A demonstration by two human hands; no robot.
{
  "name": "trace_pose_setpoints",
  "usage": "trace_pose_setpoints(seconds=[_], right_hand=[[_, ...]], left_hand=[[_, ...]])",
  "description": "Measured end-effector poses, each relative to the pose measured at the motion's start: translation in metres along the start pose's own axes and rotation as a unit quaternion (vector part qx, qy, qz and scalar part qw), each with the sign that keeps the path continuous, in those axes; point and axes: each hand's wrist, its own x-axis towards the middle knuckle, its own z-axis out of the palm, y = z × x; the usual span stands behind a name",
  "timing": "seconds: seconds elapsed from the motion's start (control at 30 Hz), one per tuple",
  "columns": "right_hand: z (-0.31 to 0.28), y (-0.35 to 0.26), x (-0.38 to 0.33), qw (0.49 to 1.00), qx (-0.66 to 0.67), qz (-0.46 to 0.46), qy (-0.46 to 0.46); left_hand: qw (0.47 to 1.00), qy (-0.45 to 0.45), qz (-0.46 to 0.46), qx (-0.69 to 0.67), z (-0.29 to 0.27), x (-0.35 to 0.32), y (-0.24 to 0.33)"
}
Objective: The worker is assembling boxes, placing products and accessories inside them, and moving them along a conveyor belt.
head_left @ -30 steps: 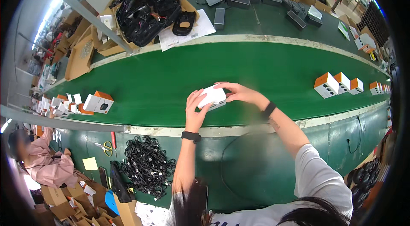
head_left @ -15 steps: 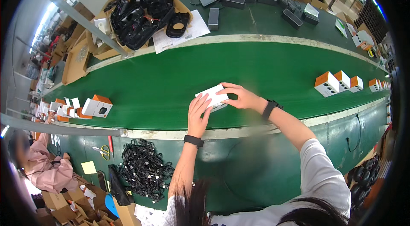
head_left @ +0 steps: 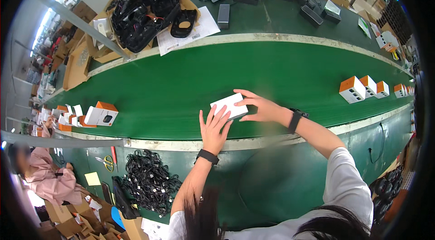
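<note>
Over the middle of the green belt (head_left: pixel 281 67): left hand (head_left: pixel 214 133) and right hand (head_left: pixel 266 109), both spread wide, with no telling grip from mere touch. Between both, over the same belt: white box (head_left: pixel 229 99), blocky, plain-topped, greyish along the near side.

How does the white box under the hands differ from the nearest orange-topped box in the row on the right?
Top: the white box shows a plain white one; the orange-topped box's is orange.
Contact: the left hand and right hand touch the white box; no hand touches the orange-topped box.
Place: the white box is near mid-view, the orange-topped box well to its right.
Shared: both are boxy and show white faces.
</note>
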Motion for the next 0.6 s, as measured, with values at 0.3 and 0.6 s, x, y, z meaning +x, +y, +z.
trace_pose_setpoints(seconds=[0.3, 0.6], right_hand=[[-0.011, 0.002, -0.014, 0.997, -0.022, 0.067, 0.023], [-0.144, 0.054, -0.164, 0.954, -0.162, 0.185, 0.174]], left_hand=[[0.992, -0.004, -0.063, -0.110, -0.014, 0.004, 0.024], [0.963, 0.083, -0.172, -0.190, -0.094, -0.081, 0.014]])
